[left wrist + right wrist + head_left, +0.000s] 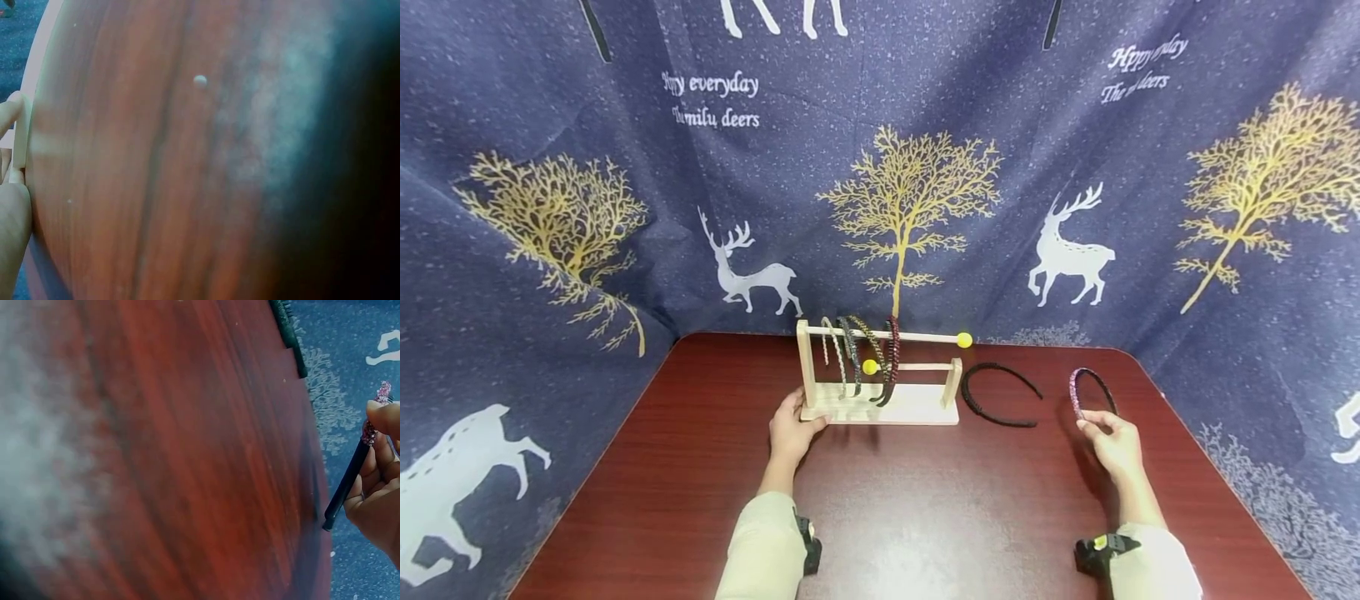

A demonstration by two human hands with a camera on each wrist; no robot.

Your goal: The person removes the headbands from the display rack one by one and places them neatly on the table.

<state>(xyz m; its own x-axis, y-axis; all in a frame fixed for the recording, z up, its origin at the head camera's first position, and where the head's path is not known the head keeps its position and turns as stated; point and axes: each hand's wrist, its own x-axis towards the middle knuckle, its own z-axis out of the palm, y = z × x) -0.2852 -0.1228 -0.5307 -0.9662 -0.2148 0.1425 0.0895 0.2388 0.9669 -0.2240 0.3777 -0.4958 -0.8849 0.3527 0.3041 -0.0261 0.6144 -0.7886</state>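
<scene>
At its left end, a light wooden rack point(917, 406) is gripped by my left hand point(792, 429), thumb in front of the base. The left wrist view shows only part of this hand point(14, 219) against the wood's edge point(22, 134). Several headbands hang on the rack's rods, among them a dark red toothed headband point(893, 354) and a pale one point(840, 367). Over the right side of the table, my right hand point(1116, 446) pinches a pink sparkly headband point(1074, 392) by one arm. Its black end point(347, 484) sticks out below the fingers in the right wrist view.
A black headband point(973, 404) lies on the dark red table point(880, 492), between the rack and my right hand. Yellow balls cap the rods, such as the upper ball point(964, 340). Behind the table hangs a blue cloth point(865, 233) printed with deer and trees.
</scene>
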